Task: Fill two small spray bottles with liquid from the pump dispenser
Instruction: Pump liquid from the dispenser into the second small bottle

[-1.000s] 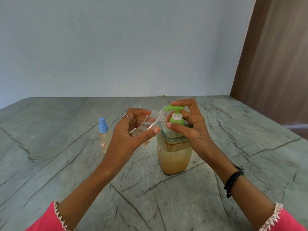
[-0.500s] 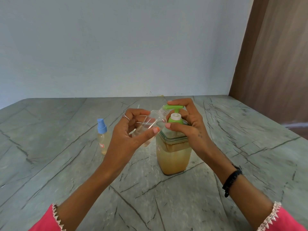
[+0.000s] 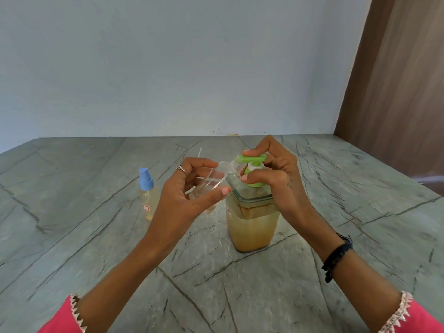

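Your left hand point(image 3: 185, 198) grips the open spray bottle point(image 3: 213, 181), fingers and thumb curled round it, tilted with its neck right at the green pump nozzle point(image 3: 251, 159). Your right hand point(image 3: 276, 179) is on the pump dispenser point(image 3: 252, 222): forefinger on top of the pump head, thumb curled under it by the collar. Dispenser stands mid-countertop point(image 3: 360, 212), amber liquid well up. Capped spray bottle point(image 3: 148, 195), blue top, stands upright toward the countertop's left edge, apart from both hands.

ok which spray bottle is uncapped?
The clear one tilted in the left hand, mouth at the green pump spout. The other bottle stands on the counter with its blue cap on.
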A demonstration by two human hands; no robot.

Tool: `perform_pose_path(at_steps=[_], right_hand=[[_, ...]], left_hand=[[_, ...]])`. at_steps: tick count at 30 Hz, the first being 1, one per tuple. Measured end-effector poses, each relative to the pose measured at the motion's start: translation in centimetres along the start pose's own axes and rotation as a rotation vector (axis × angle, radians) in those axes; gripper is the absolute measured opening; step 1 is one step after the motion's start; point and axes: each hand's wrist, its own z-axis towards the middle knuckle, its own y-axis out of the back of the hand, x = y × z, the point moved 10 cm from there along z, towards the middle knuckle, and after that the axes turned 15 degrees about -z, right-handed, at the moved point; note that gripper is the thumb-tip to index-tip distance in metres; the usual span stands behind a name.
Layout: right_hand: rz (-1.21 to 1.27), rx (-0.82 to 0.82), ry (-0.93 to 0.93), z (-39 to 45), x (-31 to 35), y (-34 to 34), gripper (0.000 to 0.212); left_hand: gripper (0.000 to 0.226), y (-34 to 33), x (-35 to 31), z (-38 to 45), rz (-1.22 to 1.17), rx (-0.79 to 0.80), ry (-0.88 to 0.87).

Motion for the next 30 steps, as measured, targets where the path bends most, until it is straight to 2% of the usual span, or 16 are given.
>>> perform_pose_path(at_steps=[6, 10, 19, 24, 30], right_hand=[[-0.014, 0.019, 0.018, -0.6, 0.1, -0.2, 0.034], [-0.073, 0.059, 0.051, -1.0, 0.1, -0.4, 0.030], [-0.110, 0.097, 0.065, -1.2, -0.3, -0.4, 0.058], [-0.130, 0.111, 0.038, -1.1, -0.5, -0.5, 0.036], [-0.053, 0.015, 0.008, -0.6, -0.3, 0.0, 0.040]], left_hand=[[0.044, 0.2, -0.3, 0.0, -0.020, -0.020, -0.007], [0.044, 0.1, -0.3, 0.0, -0.034, -0.028, -0.003], [0.038, -0.2, -0.6, 0.0, -0.038, -0.021, -0.012], [0.039, -0.2, -0.5, 0.0, -0.028, -0.018, -0.013], [0.037, 0.0, -0.3, 0.0, -0.027, -0.020, -0.002]])
